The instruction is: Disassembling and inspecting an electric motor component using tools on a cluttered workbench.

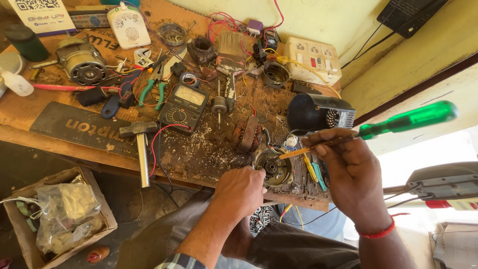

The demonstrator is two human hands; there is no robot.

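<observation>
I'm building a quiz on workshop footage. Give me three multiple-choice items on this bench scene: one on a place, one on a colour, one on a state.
1. Where does the hammer lie?
A. On the bench, left of the multimeter
B. In the cardboard box
C. On the switchboard

2. What colour is the handle of the screwdriver?
A. Red
B. Green
C. Black

3. What is the left hand doing?
A. Hanging free
B. Gripping the pliers
C. Resting on the round motor part at the bench edge

Answers: 1 A, its head sits beside the meter. 2 B, the translucent green handle juts from the right hand. 3 C, its fingers meet the part's rim.
</observation>
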